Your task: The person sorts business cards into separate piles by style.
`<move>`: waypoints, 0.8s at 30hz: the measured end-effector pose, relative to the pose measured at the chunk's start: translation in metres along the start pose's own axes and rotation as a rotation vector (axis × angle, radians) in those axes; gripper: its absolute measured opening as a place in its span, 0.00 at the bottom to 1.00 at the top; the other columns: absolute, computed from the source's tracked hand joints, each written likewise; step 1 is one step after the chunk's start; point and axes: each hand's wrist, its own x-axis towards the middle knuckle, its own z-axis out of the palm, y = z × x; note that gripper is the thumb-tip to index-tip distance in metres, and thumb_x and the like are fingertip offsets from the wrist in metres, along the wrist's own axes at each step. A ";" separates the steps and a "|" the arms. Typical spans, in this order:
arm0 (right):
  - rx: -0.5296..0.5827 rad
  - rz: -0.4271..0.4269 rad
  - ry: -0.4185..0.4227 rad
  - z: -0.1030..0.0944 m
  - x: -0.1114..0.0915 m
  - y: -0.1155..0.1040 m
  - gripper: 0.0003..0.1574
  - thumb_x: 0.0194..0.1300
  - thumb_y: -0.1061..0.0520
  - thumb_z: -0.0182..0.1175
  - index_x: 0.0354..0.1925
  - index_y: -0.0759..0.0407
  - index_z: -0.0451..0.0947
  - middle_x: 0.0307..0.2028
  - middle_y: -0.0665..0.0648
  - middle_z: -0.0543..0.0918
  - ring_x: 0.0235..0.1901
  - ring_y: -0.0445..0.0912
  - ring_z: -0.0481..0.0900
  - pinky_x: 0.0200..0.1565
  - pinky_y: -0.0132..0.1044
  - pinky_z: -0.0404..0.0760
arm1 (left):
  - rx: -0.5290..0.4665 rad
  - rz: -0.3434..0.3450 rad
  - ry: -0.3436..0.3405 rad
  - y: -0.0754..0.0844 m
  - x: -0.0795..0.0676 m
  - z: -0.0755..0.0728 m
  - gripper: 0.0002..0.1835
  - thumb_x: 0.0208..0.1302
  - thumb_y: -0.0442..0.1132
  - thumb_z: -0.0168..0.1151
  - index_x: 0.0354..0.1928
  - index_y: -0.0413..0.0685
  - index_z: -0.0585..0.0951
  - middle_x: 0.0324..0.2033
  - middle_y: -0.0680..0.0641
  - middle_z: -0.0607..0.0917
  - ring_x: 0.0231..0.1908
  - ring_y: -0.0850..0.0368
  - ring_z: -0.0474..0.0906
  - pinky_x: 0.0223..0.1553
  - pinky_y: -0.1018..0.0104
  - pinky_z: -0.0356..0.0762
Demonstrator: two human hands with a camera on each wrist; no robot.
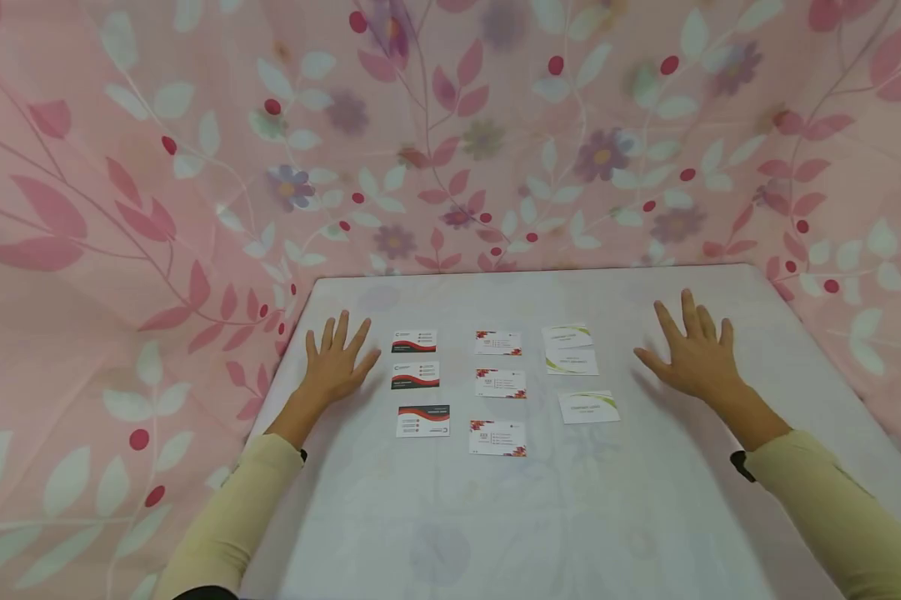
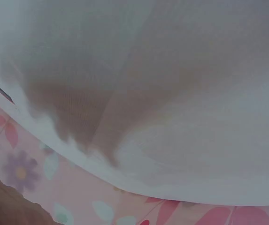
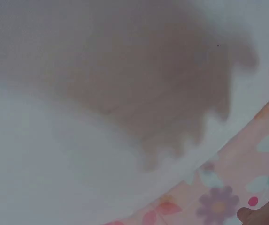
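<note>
My left hand [image 1: 332, 367] is held palm down with fingers spread, just left of a column of black, red and white business cards [image 1: 415, 376]. On the other side my right hand [image 1: 693, 358] spreads its fingers too, to the right of white cards with green curves [image 1: 588, 407]. Neither hand holds anything. Between these columns lie cards with red and orange leaf corners [image 1: 500, 384]. The two far green cards overlap [image 1: 572, 362]. Each wrist view shows a hand's shadow on the white cloth, with only part of the left hand [image 2: 12, 206] and right hand [image 3: 265, 213] visible.
A white cloth with faint prints covers the table [image 1: 540, 525]. Pink floral fabric [image 1: 435, 150] hangs behind and along both sides, close to the table's edges. Dark bands show at both sleeve cuffs.
</note>
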 end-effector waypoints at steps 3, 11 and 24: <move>0.012 -0.016 -0.004 0.005 0.004 -0.011 0.58 0.66 0.26 0.49 0.79 0.51 0.40 0.77 0.66 0.26 0.72 0.74 0.42 0.66 0.74 0.33 | -0.001 0.025 0.029 0.001 0.002 0.000 0.39 0.72 0.67 0.39 0.79 0.64 0.48 0.79 0.42 0.39 0.77 0.38 0.33 0.69 0.31 0.23; 0.030 -0.078 -0.025 0.023 0.019 -0.052 0.55 0.68 0.28 0.48 0.79 0.52 0.41 0.78 0.67 0.33 0.73 0.71 0.43 0.67 0.72 0.36 | -0.031 0.162 0.032 0.003 0.008 0.005 0.36 0.74 0.62 0.40 0.79 0.62 0.50 0.78 0.42 0.45 0.77 0.39 0.38 0.70 0.31 0.28; 0.077 -0.249 -0.074 0.044 0.051 -0.153 0.53 0.68 0.31 0.52 0.79 0.51 0.45 0.79 0.64 0.40 0.75 0.64 0.48 0.70 0.68 0.43 | -0.035 0.275 -0.010 0.008 0.010 -0.002 0.36 0.75 0.59 0.41 0.79 0.58 0.49 0.79 0.45 0.46 0.77 0.42 0.42 0.71 0.34 0.34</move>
